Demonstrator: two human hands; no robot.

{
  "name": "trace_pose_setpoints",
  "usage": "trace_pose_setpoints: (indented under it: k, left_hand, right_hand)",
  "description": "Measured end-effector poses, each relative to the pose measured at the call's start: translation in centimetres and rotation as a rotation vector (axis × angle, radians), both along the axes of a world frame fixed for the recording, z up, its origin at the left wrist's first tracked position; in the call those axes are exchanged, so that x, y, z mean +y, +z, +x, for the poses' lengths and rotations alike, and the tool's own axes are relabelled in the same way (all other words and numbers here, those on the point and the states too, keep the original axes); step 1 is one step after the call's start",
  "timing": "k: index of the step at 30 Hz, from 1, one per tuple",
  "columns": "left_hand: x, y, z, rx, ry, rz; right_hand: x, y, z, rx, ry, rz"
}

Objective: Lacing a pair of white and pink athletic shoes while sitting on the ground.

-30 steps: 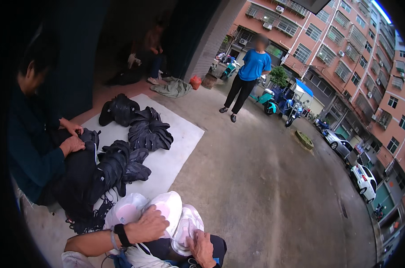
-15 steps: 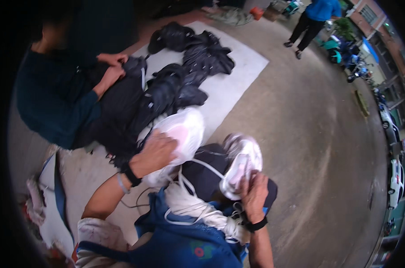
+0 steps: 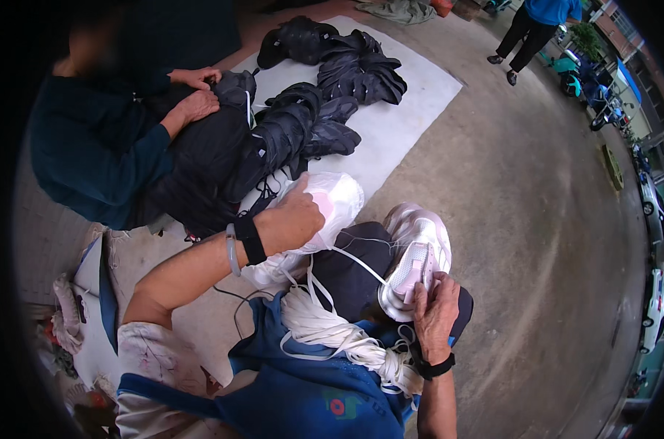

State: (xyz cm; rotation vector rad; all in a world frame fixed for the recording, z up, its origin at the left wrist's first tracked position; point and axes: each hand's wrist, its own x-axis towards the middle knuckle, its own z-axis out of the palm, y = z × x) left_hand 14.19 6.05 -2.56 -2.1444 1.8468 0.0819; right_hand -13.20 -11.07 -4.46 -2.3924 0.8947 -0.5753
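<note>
My view dips lower since earlier: left hand (image 3: 291,219) now atop white bag (image 3: 335,201), nearer black shoe pile (image 3: 302,132).

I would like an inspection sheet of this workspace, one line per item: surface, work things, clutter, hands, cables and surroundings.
Surface: bare concrete ground, with a white mat spread on it.
Work things: pale pink shoe on the lap; white lace runs from it to a plastic-wrapped white bundle; bunch of white laces lies on the blue apron.
Clutter: black shoe uppers piled on the mat.
Hands: left hand grips the wrapped bundle; right hand holds the shoe at its near end.
Cables: thin dark cord under the left forearm.
Surroundings: seated co-worker handles black uppers; a person standing far off; parked scooters and cars.
</note>
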Motion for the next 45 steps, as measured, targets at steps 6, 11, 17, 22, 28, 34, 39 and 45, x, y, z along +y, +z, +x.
trace_pose_setpoints:
  k: [6, 11, 17, 22, 28, 34, 39, 45]
  left_hand:
    - [-3.2, 2.5, -3.8, -0.18, -0.271, 0.127]
    - [-3.7, 0.3, 0.2, -0.26, -0.397, -0.013]
    - [-3.2, 1.0, 0.5, -0.25, -0.259, 0.049]
    - [-1.7, 3.3, -6.2, -0.215, -0.313, 0.271]
    - [0.7, 2.7, -7.8, -0.322, -0.313, 0.118]
    - [4.1, 0.2, -6.2, -0.064, -0.247, -0.39]
    - [6.7, 0.6, 0.9, 1.18, 0.447, -0.92]
    - [3.0, -9.1, 7.7, 0.792, 0.706, -0.96]
  right_hand:
    - [-0.1, -0.1, 0.0, 0.011, -0.003, 0.015]
    - [0.2, 0.4, 0.1, 0.024, -0.009, 0.013]
    - [1.2, 1.5, 0.7, 0.056, -0.036, -0.073]
    - [3.6, 2.5, 3.1, -0.05, 0.233, 0.165]
    - [4.7, 3.1, 8.5, -0.018, 0.235, 0.896]
    - [4.7, -0.1, 13.7, 0.019, 0.443, 0.667]
    - [6.8, -0.8, 16.0, 0.058, 0.66, 0.712]
    - [8.4, -1.0, 16.1, 0.126, 0.652, 0.28]
